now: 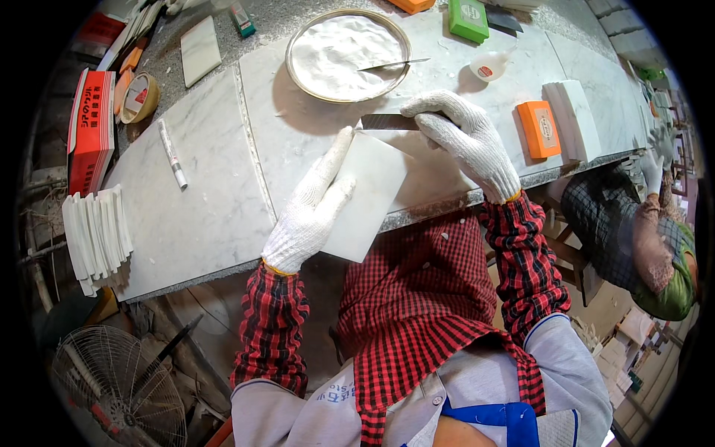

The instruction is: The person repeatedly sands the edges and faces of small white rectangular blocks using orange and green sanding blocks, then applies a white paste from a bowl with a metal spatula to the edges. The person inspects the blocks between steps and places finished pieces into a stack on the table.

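Note:
My left hand (307, 208), in a white knitted glove, grips a flat white rectangular tile (370, 195) along its left side. The tile is held tilted over the table's front edge. My gloved right hand (468, 140) is closed on a flat metal blade (389, 122), its fingers wrapped over the right end. The blade lies by the tile's far edge; I cannot tell whether the two touch. Beyond the hands, a round metal-rimmed tray (290, 62) holds white powdery or pasty material. A thin spatula (398, 65) rests across the tray's right rim.
A marker pen (173, 154) and stacked white tiles (97, 240) are on the left, near a red box (91, 132). An orange box (538, 130), more tiles (573, 121) and a squeeze bottle (488, 68) stand right. A fan (119, 387) is lower left; another person (633, 223) sits at right.

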Demonstrator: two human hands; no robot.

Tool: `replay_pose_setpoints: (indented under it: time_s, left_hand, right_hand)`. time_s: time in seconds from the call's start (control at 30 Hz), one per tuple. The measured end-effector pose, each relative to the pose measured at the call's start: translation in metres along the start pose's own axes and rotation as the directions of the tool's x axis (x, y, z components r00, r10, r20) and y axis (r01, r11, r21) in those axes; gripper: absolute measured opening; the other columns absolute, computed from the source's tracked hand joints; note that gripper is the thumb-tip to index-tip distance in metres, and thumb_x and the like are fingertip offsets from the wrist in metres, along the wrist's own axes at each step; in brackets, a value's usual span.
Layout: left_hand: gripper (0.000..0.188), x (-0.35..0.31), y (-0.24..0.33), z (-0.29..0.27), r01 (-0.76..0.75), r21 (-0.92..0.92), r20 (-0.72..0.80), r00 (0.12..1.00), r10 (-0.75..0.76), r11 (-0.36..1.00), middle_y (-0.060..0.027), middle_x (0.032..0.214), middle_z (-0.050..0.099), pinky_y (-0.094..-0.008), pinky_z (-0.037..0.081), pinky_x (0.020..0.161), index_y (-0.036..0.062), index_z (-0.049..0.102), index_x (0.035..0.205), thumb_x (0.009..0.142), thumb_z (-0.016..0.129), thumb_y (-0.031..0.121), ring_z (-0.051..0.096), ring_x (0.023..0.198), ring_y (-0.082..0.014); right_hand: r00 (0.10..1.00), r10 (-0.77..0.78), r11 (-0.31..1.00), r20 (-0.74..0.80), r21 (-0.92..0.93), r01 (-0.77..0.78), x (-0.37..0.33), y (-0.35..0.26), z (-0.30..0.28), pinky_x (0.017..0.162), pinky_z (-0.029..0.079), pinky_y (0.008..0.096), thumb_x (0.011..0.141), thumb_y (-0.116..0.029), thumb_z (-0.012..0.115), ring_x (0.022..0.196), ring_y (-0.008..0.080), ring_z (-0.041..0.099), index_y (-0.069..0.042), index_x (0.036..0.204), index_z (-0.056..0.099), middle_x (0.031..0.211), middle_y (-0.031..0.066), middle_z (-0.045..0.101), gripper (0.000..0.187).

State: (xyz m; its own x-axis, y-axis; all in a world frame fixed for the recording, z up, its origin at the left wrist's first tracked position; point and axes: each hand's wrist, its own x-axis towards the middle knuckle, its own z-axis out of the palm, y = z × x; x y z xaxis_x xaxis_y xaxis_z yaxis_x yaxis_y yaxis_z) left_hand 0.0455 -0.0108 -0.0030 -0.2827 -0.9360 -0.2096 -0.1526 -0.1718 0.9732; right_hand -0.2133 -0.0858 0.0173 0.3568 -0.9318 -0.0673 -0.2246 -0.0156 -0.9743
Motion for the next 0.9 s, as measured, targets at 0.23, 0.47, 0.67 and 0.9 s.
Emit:
replay_pose_setpoints:
  time_s: [0.23, 0.47, 0.67, 0.9]
  left_hand:
    - [0.062, 0.000, -0.002, 0.000, 0.005, -0.010, -0.002, 1.000, -0.005, 1.000, -0.0214, 0.157, 0.047, -0.0356, 0.037, 0.117, 0.0067, 0.035, 0.162, 0.103, 0.054, 0.012, 0.048, 0.143, -0.0283]
    - [0.062, -0.001, 0.001, 0.000, 0.024, -0.029, 0.002, 1.000, -0.024, 0.999, -0.0203, 0.157, 0.047, -0.0345, 0.039, 0.115, 0.0076, 0.036, 0.162, 0.103, 0.055, 0.011, 0.049, 0.141, -0.0265]
    - [0.062, -0.002, -0.002, -0.001, 0.020, -0.020, 0.003, 1.000, -0.020, 1.000, -0.0196, 0.158, 0.047, -0.0349, 0.039, 0.115, 0.0059, 0.035, 0.162, 0.103, 0.055, 0.011, 0.050, 0.141, -0.0264]
    - [0.068, -0.002, 0.004, 0.001, 0.108, -0.167, 0.020, 0.994, -0.106, 0.980, -0.0169, 0.147, 0.056, -0.0323, 0.045, 0.107, 0.0048, 0.027, 0.165, 0.103, 0.056, 0.010, 0.057, 0.126, -0.0216]
  right_hand:
    - [0.999, -0.033, 0.999, -0.014, -0.044, 0.033, -0.004, -0.004, 0.001, 0.074, 0.050, 0.0253, 0.099, -0.010, 0.064, 0.080, 0.0089, 0.058, -0.003, 0.122, 0.072, 0.095, 0.0009, 0.068, 0.026]
    - [0.996, -0.077, 0.992, -0.046, -0.103, 0.072, -0.006, -0.006, 0.001, 0.073, 0.049, 0.0249, 0.099, -0.010, 0.062, 0.080, 0.0087, 0.058, -0.003, 0.122, 0.072, 0.092, 0.0007, 0.067, 0.026]
    - [0.980, -0.020, 0.999, -0.197, -0.048, 0.011, 0.000, -0.017, 0.000, 0.070, 0.047, 0.0239, 0.101, -0.013, 0.060, 0.076, 0.0078, 0.055, -0.001, 0.122, 0.072, 0.085, -0.0002, 0.061, 0.026]
    - [0.958, -0.036, 0.997, -0.283, -0.073, 0.016, 0.012, -0.011, 0.004, 0.065, 0.044, 0.0230, 0.101, -0.014, 0.060, 0.074, 0.0061, 0.053, 0.000, 0.122, 0.071, 0.083, 0.0000, 0.061, 0.027]
